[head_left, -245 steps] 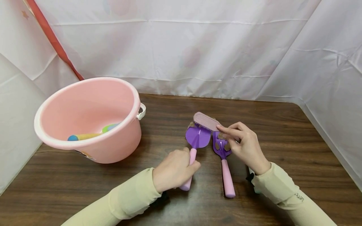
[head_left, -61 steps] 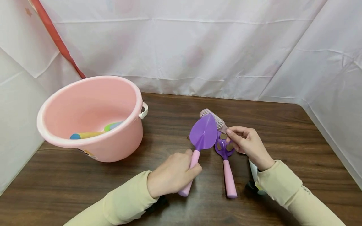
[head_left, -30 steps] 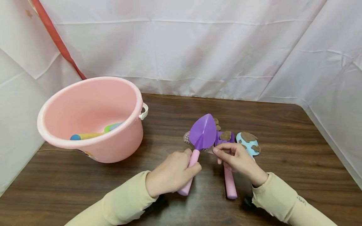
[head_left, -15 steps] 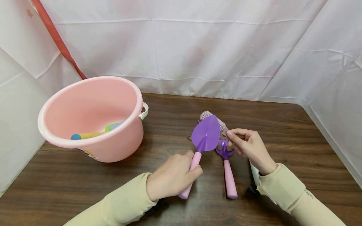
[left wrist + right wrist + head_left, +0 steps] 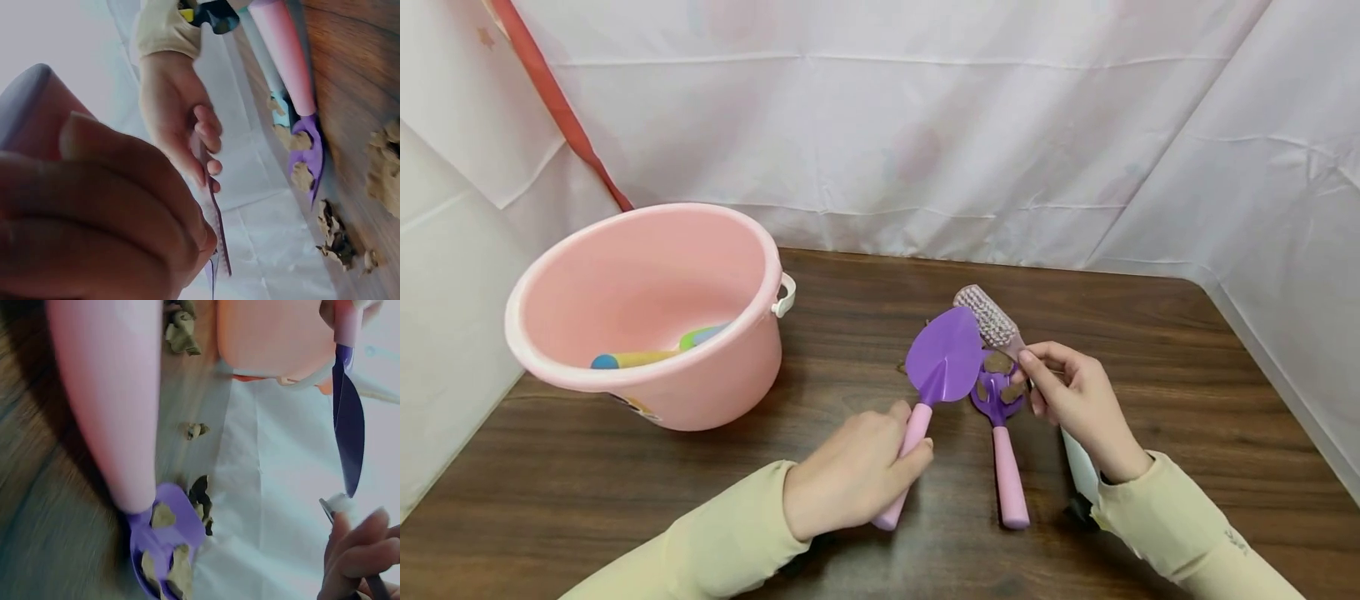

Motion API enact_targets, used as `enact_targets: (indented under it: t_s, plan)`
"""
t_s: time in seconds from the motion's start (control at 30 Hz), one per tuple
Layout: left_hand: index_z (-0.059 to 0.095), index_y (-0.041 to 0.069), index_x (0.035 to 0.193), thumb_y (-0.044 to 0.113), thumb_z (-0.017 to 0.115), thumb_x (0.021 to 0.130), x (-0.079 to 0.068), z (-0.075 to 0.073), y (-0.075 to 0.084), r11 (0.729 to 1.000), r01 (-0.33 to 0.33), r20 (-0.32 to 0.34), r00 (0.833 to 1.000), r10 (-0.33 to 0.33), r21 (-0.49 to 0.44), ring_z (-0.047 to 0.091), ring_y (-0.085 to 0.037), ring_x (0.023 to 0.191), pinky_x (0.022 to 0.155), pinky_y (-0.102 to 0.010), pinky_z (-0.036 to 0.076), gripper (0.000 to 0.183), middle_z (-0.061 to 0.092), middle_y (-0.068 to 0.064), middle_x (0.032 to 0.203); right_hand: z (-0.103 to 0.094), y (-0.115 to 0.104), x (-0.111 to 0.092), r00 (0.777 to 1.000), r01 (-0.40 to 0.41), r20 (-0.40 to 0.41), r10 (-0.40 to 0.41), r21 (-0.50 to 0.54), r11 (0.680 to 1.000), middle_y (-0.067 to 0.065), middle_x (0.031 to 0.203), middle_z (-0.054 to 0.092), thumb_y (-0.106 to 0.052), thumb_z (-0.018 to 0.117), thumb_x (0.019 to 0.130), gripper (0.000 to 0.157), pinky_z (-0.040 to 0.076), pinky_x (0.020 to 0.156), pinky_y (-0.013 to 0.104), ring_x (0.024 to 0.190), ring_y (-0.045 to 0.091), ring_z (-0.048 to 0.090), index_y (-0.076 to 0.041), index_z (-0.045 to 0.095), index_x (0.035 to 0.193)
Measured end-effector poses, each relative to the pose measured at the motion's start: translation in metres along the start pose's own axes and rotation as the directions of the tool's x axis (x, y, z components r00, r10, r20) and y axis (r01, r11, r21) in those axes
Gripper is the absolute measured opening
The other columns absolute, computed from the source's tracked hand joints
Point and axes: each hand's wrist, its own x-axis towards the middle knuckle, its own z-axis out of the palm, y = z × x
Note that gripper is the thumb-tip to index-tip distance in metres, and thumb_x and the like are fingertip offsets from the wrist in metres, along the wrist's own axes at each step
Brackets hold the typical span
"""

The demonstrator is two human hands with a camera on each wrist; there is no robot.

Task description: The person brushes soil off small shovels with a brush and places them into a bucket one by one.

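Observation:
My left hand [image 5: 857, 467] grips the pink handle of a trowel, whose purple blade [image 5: 943, 354] is raised above the table. Between the thumb and fingers of my right hand [image 5: 1078, 404] is a pale pink scrubbing brush [image 5: 988, 321]. Its bristles show in the head view, and its head lies at the blade's upper right edge; whether they touch I cannot tell. Under the right hand, a purple hand fork [image 5: 995, 400] with a pink handle lies on the table. Brown clumps [image 5: 180, 572] sit on that fork.
A pink bucket [image 5: 722, 392] stands at the left, with a yellow blue-ended handle [image 5: 640, 359] and a green-and-blue piece inside. Partly hidden beneath the right arm lies a light blue tool [image 5: 284, 115]. Loose brown clumps [image 5: 334, 237] are scattered on the table.
The trowel blade is tilted up, showing more of its face than at first. The brush has turned bristles-out and moved from the blade's lower left to its upper right within the last second.

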Motion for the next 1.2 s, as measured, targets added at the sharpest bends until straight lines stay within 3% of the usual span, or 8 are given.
enact_targets:
  t_s: [0.13, 0.4, 0.67, 0.83, 1.2]
  plan:
    - [0.046, 0.009, 0.083, 0.025, 0.049, 0.093, -0.004, -0.003, -0.002, 1.000, 0.006, 0.008, 1.000, -0.007, 0.023, 0.048, -0.007, 0.049, 0.049, -0.024, 0.040, 0.019, 0.049, 0.002, 0.058, 0.000, 0.000, -0.013, 0.998, 0.054, -0.040, -0.058, -0.097, 0.994, -0.012, 0.069, 0.062, -0.020, 0.053, 0.098, 0.023, 0.039, 0.038, 0.027, 0.047, 0.013, 0.051, 0.001, 0.062, 0.099]
    - [0.046, 0.010, 0.083, 0.027, 0.048, 0.094, -0.012, -0.017, -0.005, 0.998, 0.051, -0.017, 0.999, -0.051, 0.031, 0.050, -0.006, 0.047, 0.047, -0.025, 0.040, 0.020, 0.050, 0.005, 0.051, -0.004, 0.002, -0.031, 0.997, 0.012, -0.077, -0.023, -0.134, 0.991, -0.013, 0.077, 0.066, -0.022, 0.055, 0.097, 0.021, 0.041, 0.042, 0.027, 0.050, 0.019, 0.055, -0.004, 0.064, 0.102]
    - [0.045, 0.011, 0.084, 0.027, 0.048, 0.095, -0.023, -0.032, -0.002, 0.995, 0.041, -0.010, 0.999, -0.040, 0.093, 0.050, -0.001, 0.045, 0.051, -0.023, 0.041, 0.019, 0.046, 0.017, 0.041, -0.008, 0.006, -0.041, 0.993, 0.048, -0.094, -0.073, -0.245, 0.968, -0.013, 0.068, 0.064, -0.017, 0.059, 0.095, 0.014, 0.039, 0.047, 0.026, 0.049, 0.014, 0.055, -0.007, 0.066, 0.102]
    - [0.044, 0.013, 0.082, 0.028, 0.051, 0.096, -0.032, -0.047, 0.003, 0.991, 0.015, -0.059, 0.998, -0.007, 0.131, 0.047, 0.002, 0.042, 0.048, -0.021, 0.040, 0.022, 0.044, 0.021, 0.041, -0.008, 0.010, -0.044, 0.991, 0.069, -0.092, -0.097, -0.272, 0.960, -0.013, 0.068, 0.064, -0.015, 0.060, 0.094, 0.013, 0.038, 0.046, 0.025, 0.047, 0.012, 0.054, -0.010, 0.067, 0.103]
    - [0.042, 0.017, 0.078, 0.028, 0.050, 0.096, -0.046, -0.079, 0.012, 0.971, 0.072, -0.173, 0.984, -0.033, 0.227, 0.045, 0.004, 0.045, 0.050, -0.020, 0.038, 0.023, 0.038, 0.025, 0.037, -0.006, 0.010, -0.048, 0.993, 0.076, -0.067, -0.096, -0.259, 0.963, -0.010, 0.068, 0.063, -0.015, 0.060, 0.094, 0.010, 0.038, 0.045, 0.026, 0.047, 0.013, 0.053, -0.011, 0.067, 0.099]
